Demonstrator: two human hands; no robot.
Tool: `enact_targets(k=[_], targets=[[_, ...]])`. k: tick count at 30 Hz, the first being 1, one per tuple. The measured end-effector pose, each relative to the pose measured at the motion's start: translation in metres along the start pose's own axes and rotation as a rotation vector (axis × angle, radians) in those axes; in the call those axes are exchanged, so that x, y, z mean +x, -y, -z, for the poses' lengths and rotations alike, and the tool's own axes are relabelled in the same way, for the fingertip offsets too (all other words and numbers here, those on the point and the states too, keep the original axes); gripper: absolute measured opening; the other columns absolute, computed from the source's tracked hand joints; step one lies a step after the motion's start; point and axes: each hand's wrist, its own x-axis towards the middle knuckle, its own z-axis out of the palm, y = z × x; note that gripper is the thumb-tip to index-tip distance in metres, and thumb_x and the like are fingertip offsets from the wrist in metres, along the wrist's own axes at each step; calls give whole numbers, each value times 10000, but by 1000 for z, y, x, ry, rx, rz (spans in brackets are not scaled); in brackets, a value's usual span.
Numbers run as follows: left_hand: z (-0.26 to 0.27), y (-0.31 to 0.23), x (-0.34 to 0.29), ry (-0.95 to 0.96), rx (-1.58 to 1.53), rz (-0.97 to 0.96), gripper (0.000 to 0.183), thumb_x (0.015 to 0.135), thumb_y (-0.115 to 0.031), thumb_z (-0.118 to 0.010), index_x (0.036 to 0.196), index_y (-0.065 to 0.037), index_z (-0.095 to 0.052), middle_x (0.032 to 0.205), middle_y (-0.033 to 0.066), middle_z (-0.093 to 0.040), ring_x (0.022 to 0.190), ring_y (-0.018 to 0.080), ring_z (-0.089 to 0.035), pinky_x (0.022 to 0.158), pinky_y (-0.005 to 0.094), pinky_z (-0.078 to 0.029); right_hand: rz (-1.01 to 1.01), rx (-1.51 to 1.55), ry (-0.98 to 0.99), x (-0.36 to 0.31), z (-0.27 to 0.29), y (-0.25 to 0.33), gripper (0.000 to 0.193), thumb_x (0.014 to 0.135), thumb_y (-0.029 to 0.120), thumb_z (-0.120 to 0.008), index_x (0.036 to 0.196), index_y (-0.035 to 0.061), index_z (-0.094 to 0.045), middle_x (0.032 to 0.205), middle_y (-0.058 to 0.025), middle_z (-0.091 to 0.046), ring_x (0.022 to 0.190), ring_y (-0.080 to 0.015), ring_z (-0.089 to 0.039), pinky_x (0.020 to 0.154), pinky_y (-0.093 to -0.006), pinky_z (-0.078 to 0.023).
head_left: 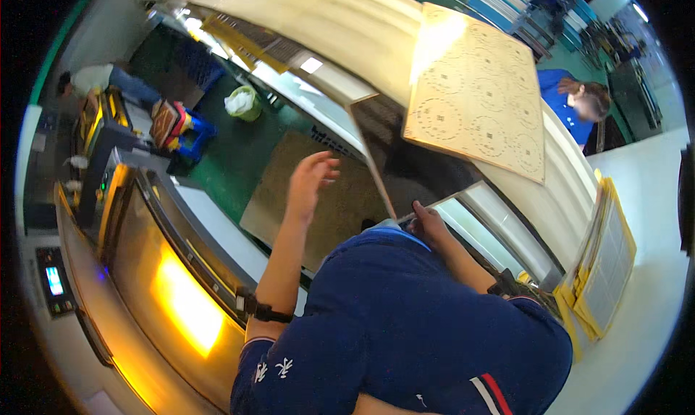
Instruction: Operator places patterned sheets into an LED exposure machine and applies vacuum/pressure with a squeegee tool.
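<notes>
My right hand point(430, 227) grips the near corner of a thin dark panel point(420, 161) with pale edges, its thumb on top. The panel is tilted in front of my body, and its far part goes under a tan board. That tan board point(478, 100), marked with rows of dark dotted circles, lies on the long cream worktable point(347, 35) and overhangs its near edge. My left hand point(313, 183) is raised to the left of the dark panel, apart from it. Its fingers are loosely curled and spread, with nothing visible in them.
Left of me stands a machine point(166, 292) glowing yellow, with a small control panel point(54, 281). Beyond are a blue stool point(195, 136), a green bin point(248, 105) and a bending person point(108, 78). A co-worker in blue point(572, 107) is across the table; yellow-edged sheets point(601, 263) hang at right.
</notes>
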Motion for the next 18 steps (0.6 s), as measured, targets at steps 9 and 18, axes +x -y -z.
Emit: enact_targets(k=[9, 18], targets=[[-130, -30, 77, 474, -174, 231, 328, 954, -236, -585, 1157, 15, -643, 1093, 122, -695, 980, 184, -675, 815, 330, -547, 230, -179, 20, 1, 23, 33, 557, 1023, 485, -417, 859, 38, -706, 638, -46, -649, 487, -102, -488, 464, -256, -373], [74, -14, -6, -126, -437, 42, 202, 964, -150, -585, 1045, 13, -674, 975, 42, -711, 854, 75, -642, 769, 234, -497, 289, -912, 579, -16, -80, 84, 372, 993, 361, -519, 939, 48, -712, 654, -20, -636, 594, -118, -587, 624, -272, -471]])
